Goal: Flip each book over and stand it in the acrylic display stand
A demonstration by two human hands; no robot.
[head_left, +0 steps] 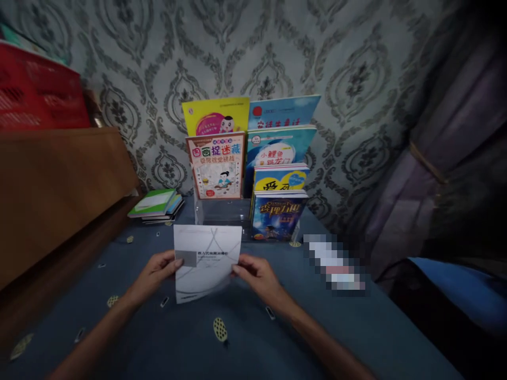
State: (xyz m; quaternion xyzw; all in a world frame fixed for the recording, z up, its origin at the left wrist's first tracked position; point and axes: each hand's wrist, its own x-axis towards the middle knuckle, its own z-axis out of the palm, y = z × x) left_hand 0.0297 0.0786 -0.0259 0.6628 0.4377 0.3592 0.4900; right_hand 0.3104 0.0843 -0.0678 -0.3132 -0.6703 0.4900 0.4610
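Both of my hands hold a thin white booklet point(214, 279) upright over the table. Its cover has a grey square and dark printed characters. My left hand point(160, 269) pinches the left edge, thumb on the front and fingers behind. At the right edge, my right hand point(255, 272) has the same kind of grip. Just beyond the booklet stands a clear book rack point(222, 210), its lower front partly hidden by the booklet. A brown-bordered book point(217, 166) and a yellow book point(198, 113) stand in its left side; a dark blue book point(275, 219) is at the right front.
Several books, including a light blue one point(285, 108), rise behind the dark blue book. A short book stack point(156, 205) lies left of the rack on the dark blue tablecloth point(166, 338). A pixelated item point(335, 264) is at right. A wooden cabinet point(59, 184) borders the left.
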